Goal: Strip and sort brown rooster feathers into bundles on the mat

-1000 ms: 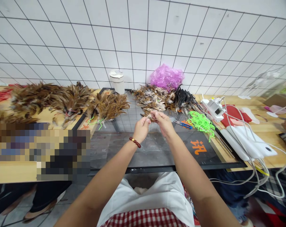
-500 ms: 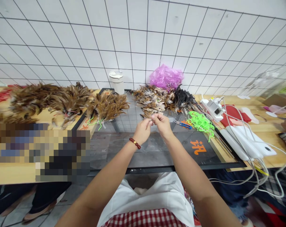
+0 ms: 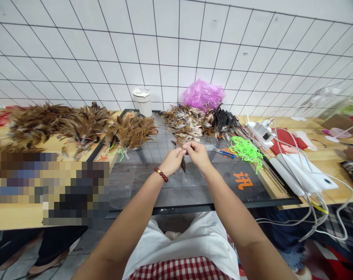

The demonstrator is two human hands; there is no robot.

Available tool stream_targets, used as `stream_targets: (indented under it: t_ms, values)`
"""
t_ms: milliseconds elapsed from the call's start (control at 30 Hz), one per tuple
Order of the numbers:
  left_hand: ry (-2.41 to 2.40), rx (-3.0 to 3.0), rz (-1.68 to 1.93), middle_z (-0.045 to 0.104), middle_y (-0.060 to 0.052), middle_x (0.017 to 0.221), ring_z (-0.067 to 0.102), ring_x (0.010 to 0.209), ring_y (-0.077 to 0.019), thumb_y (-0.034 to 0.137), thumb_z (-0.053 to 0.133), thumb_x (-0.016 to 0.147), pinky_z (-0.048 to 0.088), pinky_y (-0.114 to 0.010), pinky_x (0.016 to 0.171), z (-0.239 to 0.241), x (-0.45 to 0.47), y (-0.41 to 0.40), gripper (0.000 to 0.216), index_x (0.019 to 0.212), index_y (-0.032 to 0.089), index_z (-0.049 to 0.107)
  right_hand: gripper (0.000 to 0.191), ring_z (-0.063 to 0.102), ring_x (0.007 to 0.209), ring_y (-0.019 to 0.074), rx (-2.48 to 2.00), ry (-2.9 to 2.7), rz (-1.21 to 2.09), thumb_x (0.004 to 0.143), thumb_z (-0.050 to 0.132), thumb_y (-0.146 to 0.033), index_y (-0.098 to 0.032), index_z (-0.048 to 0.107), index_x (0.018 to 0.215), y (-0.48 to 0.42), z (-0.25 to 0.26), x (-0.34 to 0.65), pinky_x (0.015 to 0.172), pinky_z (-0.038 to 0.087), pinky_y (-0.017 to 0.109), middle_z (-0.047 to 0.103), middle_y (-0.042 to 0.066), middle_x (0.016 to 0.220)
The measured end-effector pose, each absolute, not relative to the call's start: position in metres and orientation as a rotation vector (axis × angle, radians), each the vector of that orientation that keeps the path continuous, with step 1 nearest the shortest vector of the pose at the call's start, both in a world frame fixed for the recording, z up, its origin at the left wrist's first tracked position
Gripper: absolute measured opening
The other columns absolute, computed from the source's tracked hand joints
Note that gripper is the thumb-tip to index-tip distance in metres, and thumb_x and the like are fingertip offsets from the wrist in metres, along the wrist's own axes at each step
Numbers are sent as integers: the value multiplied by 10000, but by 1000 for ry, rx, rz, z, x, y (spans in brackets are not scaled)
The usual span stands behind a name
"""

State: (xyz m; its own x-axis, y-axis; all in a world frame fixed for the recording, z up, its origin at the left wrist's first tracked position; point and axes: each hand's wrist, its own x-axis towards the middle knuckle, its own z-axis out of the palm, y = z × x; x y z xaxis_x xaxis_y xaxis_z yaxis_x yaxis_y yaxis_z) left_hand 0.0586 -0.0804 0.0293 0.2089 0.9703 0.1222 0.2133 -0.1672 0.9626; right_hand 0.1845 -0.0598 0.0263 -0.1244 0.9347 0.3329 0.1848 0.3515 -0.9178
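Note:
My left hand (image 3: 173, 161), with a dark red bead bracelet (image 3: 161, 174) at the wrist, pinches at the middle of the board. My right hand (image 3: 198, 154) is closed too, its fingertips meeting the left ones. A small dark brown feather (image 3: 183, 165) hangs down from between the pinching fingers; its upper end is hidden by them. Just beyond the hands lies a loose heap of mixed brown and white feathers (image 3: 188, 126). Blue-handled snips (image 3: 224, 153) rest to the right of my right hand, beside a tangle of bright green cord (image 3: 246, 149).
Brown feather bunches (image 3: 132, 130) lie on the left. A white lidded cup (image 3: 142, 102) and a pink plastic bag (image 3: 204, 94) stand along the tiled wall. Black feathers (image 3: 225, 121) lie near the bag. White power strips with cables (image 3: 306, 175) occupy the right side.
The dark feather now shows hanging below my fingertips, where it was not visible before. Both hands stay together, turned slightly. The whole view has shifted a little.

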Motion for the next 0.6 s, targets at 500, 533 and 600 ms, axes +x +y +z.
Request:
stream_targets:
  t_ms: [500, 533, 600]
  values:
    - [893, 977, 1250, 317, 87, 526, 232, 359, -24, 400, 533, 810, 206, -150, 359, 30, 58, -76, 245, 742, 178, 453, 263, 571, 1014, 308, -2440, -2102, -297, 810, 449, -150, -78, 665, 944, -60, 36, 304, 850, 361, 434, 633, 216, 1006]
    - [866, 963, 1243, 310, 88, 525, 220, 360, -21, 406, 543, 804, 185, -147, 355, 30, 57, -76, 253, 746, 175, 457, 266, 571, 1012, 309, -2404, -2126, -338, 822, 443, -167, -69, 652, 953, -61, 35, 302, 852, 357, 431, 627, 223, 1013]
    - [815, 934, 1225, 296, 89, 522, 207, 363, -19, 410, 564, 793, 170, -144, 354, 31, 55, -76, 259, 761, 171, 467, 281, 576, 995, 304, -2301, -2141, -369, 848, 423, -206, -63, 610, 1001, -63, 35, 295, 833, 369, 406, 614, 228, 1031]
